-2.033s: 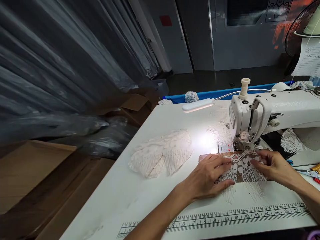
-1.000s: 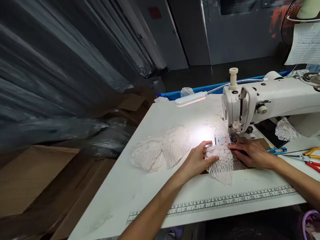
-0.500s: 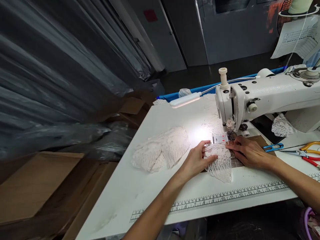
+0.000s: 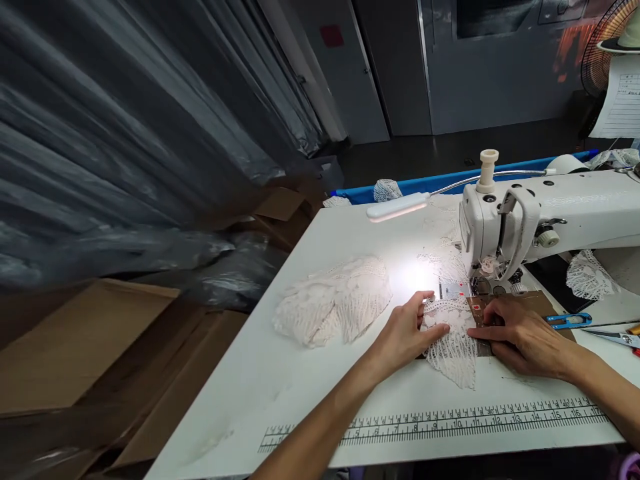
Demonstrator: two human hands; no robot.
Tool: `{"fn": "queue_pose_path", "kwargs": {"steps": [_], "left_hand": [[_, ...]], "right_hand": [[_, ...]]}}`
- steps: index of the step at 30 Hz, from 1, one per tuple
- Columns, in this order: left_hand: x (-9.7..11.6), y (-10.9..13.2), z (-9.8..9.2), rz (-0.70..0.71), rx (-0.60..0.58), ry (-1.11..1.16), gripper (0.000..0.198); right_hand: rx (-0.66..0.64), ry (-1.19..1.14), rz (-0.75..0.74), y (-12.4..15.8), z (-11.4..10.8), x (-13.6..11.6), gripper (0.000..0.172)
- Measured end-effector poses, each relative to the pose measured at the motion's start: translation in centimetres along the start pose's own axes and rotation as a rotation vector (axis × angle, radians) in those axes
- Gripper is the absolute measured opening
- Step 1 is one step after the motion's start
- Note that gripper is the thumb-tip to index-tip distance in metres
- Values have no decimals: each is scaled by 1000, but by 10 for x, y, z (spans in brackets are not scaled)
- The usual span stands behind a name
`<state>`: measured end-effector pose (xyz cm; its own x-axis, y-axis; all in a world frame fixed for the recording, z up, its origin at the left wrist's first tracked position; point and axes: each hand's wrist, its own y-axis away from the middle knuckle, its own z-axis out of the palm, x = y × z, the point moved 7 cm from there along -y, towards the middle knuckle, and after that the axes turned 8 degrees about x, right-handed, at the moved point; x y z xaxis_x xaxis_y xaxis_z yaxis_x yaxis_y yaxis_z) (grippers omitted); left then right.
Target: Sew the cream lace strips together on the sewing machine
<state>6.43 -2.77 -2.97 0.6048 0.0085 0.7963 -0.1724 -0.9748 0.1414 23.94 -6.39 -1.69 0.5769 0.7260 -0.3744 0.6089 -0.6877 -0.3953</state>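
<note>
A folded piece of white lace [image 4: 453,347] lies on the white sewing table [image 4: 300,373] in front of the white sewing machine [image 4: 540,220]. My left hand [image 4: 407,333] pinches the lace's left edge, fingers curled round it. My right hand [image 4: 520,333] presses flat on the lace's right edge and on a brown card [image 4: 543,303] under it, just in front of the needle area. The lace's top end reaches the needle plate.
A pile of white lace pieces [image 4: 335,303] lies left of my hands. A lamp [image 4: 397,207] on a gooseneck lights the table. Blue snips [image 4: 567,321] and scissors [image 4: 617,337] lie at right. A printed ruler [image 4: 450,423] runs along the front edge. Cardboard boxes [image 4: 75,347] stand left.
Two seconds ago the lace lay spread wide under both hands; it is now folded narrower, and both hands have closed in on it near the needle. The view shifted slightly.
</note>
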Motion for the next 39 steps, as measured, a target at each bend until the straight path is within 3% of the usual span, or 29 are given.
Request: {"fn": "queue_pose_path", "kwargs": {"steps": [2,4,6,8,9,11,13,20,27,34,39], "left_hand": [[-1,-1,-3,23,-11,-14,62],[2,-4,-11,125,57,-110,56],[13,-6,-21,345,236,-287,41],[33,2,-21,689,384,-463,24],[42,8,-14,872,400,-526,21],[54,20,6,1169,320,-595,20],[59,25,21,1305,235,-635,19],[53,16,36,1272,192,-764,34],[46,17,43,1208,171,-873,37],[51,-7,48,1124,114,-933,43],[51,-11,45,1099,93,-909,43]], "right_hand": [[6,10,-5,0,0,0,39],[10,18,-5,0,0,-1,39],[7,26,4,0,0,-1,38],[7,36,7,0,0,0,37],[7,40,3,-1,0,-1,37],[2,45,-2,-1,0,0,38],[-4,45,0,-1,1,0,39],[13,53,-38,-2,-1,-1,37],[11,96,-53,-3,0,-4,34],[56,191,-12,-3,-2,9,36],[49,233,23,-2,1,10,40]]}}
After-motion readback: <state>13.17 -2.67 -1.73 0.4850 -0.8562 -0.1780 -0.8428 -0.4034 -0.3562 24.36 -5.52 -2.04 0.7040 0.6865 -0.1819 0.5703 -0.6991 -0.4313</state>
